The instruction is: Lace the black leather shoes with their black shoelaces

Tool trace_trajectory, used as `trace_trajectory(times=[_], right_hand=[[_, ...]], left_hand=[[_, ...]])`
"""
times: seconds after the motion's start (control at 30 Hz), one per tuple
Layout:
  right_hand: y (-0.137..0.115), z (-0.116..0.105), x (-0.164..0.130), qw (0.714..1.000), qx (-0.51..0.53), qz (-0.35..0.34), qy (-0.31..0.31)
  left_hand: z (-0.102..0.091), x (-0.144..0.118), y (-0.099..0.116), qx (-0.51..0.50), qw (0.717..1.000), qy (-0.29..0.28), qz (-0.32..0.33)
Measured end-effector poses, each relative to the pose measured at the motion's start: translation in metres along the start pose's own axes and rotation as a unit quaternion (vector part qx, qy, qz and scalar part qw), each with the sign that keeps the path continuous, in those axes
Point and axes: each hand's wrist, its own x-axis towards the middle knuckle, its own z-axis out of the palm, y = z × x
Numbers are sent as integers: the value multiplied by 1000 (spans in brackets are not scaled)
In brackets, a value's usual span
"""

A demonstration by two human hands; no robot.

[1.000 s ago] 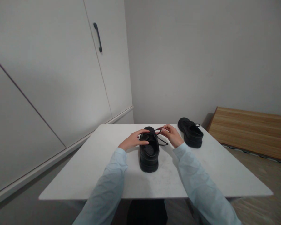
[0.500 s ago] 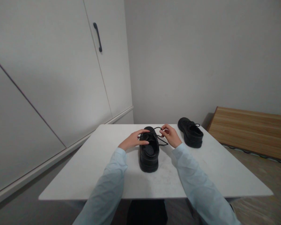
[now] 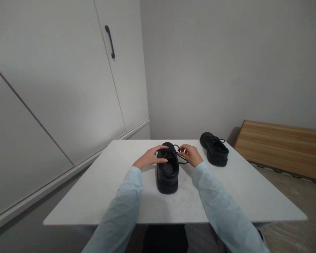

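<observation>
A black lace-up shoe (image 3: 168,181) stands on the white table (image 3: 116,182), heel toward me and toe pointing away. My left hand (image 3: 149,156) holds it from the left side, fingers across the laced front and thumb at the edge of the opening. On the shoe's right side, my right hand (image 3: 189,154) pinches a black shoelace (image 3: 183,161) between thumb and fingertips. The lace loops out between the shoe and that hand. My left fingers partly cover the lacing, and the exact pinch point is too small to make out.
A second black shoe (image 3: 216,151) with its lace tied rests near the table's far right corner. White cabinet doors (image 3: 68,77) with a dark handle (image 3: 110,42) rise at the left. A wood-grain board (image 3: 281,147) lies beyond the table's right edge, by the grey wall.
My right hand has shifted slightly down and left, closer to the shoe, with the lace still pinched. The lace's loops have changed shape. My left hand and the shoe stay put.
</observation>
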Motion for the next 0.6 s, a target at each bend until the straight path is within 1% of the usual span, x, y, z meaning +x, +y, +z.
trace_trajectory(times=[0.17, 0.3, 0.37, 0.47, 0.6], right_hand=[[2, -1, 0, 998, -42, -20, -36], [1, 0, 1, 998, -60, -11, -34], [2, 0, 1, 998, -57, -1, -25], [3, 1, 2, 999, -25, 23, 12], [8, 2, 2, 993, 72, 72, 59]], left_hand=[[0, -1, 1, -2, 1000, -1, -7], [0, -1, 2, -5, 1000, -1, -15], [0, -1, 3, -5, 1000, -1, -18], [0, -1, 3, -4, 1000, -1, -22], [0, -1, 1, -6, 1000, -1, -18]])
